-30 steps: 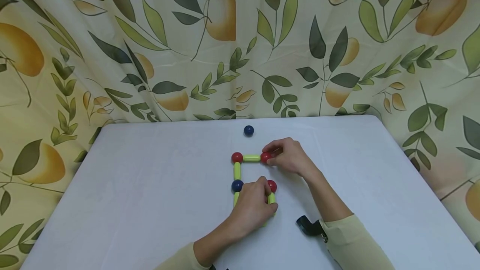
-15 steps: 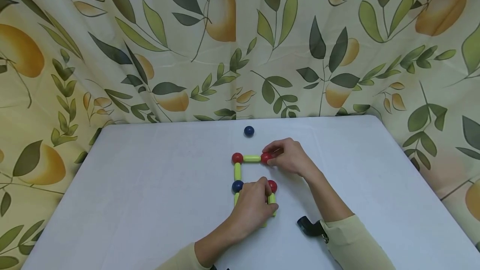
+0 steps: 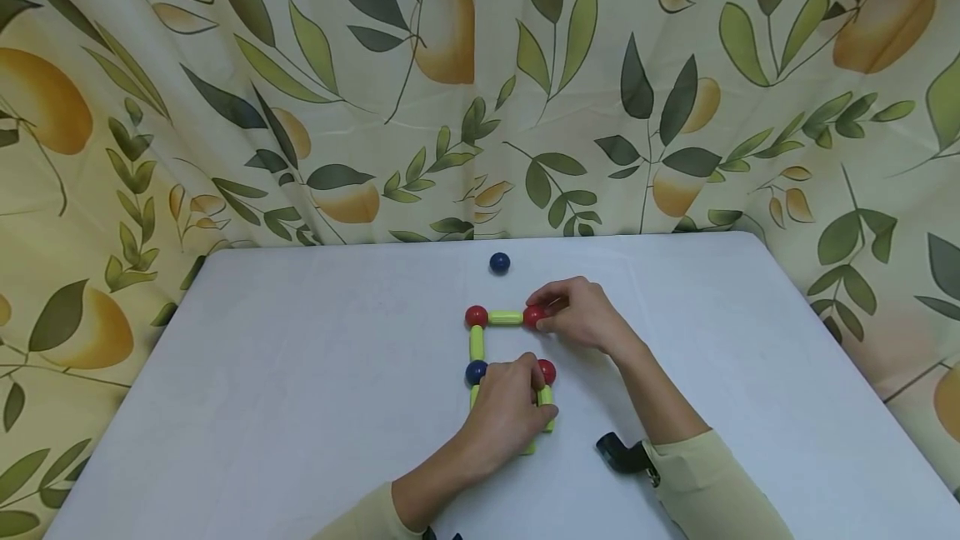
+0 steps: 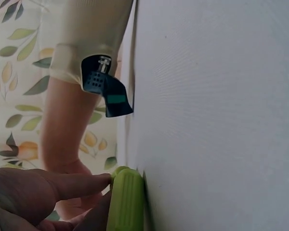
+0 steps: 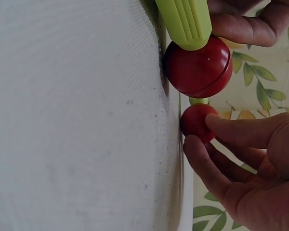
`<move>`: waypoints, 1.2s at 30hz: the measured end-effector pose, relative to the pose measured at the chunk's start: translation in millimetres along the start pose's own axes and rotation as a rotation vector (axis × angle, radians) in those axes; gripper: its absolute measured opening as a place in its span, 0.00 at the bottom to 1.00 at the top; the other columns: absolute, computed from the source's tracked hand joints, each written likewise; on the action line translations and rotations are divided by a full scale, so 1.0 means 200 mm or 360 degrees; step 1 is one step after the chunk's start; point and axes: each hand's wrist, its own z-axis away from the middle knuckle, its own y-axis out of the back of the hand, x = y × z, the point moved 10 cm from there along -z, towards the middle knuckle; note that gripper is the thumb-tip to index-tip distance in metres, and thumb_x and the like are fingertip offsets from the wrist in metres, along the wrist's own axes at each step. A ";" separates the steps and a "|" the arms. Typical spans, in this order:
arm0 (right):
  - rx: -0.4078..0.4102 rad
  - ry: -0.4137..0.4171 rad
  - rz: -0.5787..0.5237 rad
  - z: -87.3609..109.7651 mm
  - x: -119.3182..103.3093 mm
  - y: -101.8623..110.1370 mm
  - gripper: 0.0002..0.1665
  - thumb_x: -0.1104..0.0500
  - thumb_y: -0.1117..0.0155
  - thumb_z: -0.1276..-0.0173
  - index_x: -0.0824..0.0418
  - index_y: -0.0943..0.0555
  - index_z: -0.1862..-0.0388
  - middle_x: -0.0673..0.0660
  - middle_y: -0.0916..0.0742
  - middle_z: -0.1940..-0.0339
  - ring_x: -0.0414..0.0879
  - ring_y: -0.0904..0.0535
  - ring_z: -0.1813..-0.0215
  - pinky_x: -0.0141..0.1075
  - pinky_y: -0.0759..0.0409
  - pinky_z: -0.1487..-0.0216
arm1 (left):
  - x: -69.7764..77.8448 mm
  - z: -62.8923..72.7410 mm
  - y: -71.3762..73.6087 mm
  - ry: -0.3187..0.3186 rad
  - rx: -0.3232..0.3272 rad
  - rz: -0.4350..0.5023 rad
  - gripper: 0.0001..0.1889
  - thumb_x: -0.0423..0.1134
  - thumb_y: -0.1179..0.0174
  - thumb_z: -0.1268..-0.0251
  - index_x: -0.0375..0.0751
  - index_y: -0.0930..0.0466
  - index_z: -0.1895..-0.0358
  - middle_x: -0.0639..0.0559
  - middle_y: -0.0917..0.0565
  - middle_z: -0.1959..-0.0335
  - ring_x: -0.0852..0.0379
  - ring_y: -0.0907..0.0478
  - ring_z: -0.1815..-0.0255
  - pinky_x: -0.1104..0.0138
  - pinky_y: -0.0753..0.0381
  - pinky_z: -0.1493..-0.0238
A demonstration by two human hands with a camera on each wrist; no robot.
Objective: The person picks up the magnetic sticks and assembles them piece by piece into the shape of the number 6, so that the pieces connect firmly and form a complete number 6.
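On the white table, yellow-green rods and balls form a connected outline. My right hand (image 3: pixel 585 317) pinches a red ball (image 3: pixel 532 317) between thumb and fingers, at the right end of the top rod (image 3: pixel 506 318). The other end of that rod meets a second red ball (image 3: pixel 476 317). From there a rod (image 3: pixel 477 344) runs down to a dark blue ball (image 3: pixel 476 372). My left hand (image 3: pixel 506 407) holds the right-side rod (image 5: pixel 185 21) below another red ball (image 5: pixel 198 67). That hand covers much of the lower part of the outline.
A loose dark blue ball (image 3: pixel 499 263) lies near the table's back edge. Behind the white table (image 3: pixel 300 373) hangs a leaf-and-fruit patterned curtain (image 3: pixel 480 148). A black wrist camera (image 3: pixel 622 452) sticks out from the right sleeve (image 3: pixel 712 482).
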 end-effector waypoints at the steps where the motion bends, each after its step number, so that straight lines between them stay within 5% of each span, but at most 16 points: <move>1: 0.0001 0.0001 0.0001 0.00 0.00 0.00 0.17 0.64 0.24 0.36 0.57 0.10 0.48 0.58 0.09 0.53 0.53 0.16 0.50 0.46 0.16 0.47 | 0.00 0.00 0.00 0.0001 -0.0003 -0.0003 0.14 0.34 0.22 0.43 0.38 0.20 0.61 0.54 0.21 0.74 0.60 0.27 0.75 0.73 0.24 0.76; 15: -0.0019 0.0063 -0.0003 0.00 -0.02 0.00 0.16 0.65 0.25 0.36 0.58 0.10 0.49 0.57 0.09 0.54 0.52 0.15 0.51 0.45 0.17 0.48 | -0.03 -0.03 0.18 0.0001 0.0006 -0.0034 0.10 0.38 0.26 0.38 0.42 0.17 0.59 0.55 0.21 0.82 0.58 0.26 0.78 0.69 0.27 0.77; 25: -0.0039 0.0057 0.0014 0.00 -0.02 0.00 0.17 0.65 0.25 0.36 0.58 0.11 0.47 0.58 0.10 0.52 0.53 0.17 0.49 0.44 0.16 0.47 | -0.11 -0.24 0.50 -0.0192 0.0183 -0.0220 0.06 0.35 0.32 0.31 0.42 0.14 0.54 0.52 0.18 0.69 0.55 0.22 0.67 0.67 0.21 0.67; 31: -0.0037 0.0039 0.0016 0.00 -0.01 0.00 0.17 0.64 0.25 0.35 0.56 0.11 0.47 0.57 0.10 0.52 0.52 0.18 0.50 0.43 0.17 0.48 | -0.17 -0.37 0.55 -0.0198 -0.0005 -0.0189 0.13 0.35 0.32 0.31 0.43 0.13 0.46 0.46 0.15 0.48 0.52 0.18 0.50 0.60 0.15 0.52; 36: -0.0037 0.0069 -0.0007 0.02 -0.02 0.00 0.16 0.64 0.25 0.36 0.56 0.10 0.48 0.56 0.10 0.52 0.51 0.17 0.51 0.43 0.17 0.48 | -0.20 -0.41 0.51 -0.0164 -0.0196 -0.0149 0.16 0.35 0.30 0.33 0.44 0.13 0.43 0.46 0.14 0.46 0.51 0.16 0.48 0.61 0.15 0.52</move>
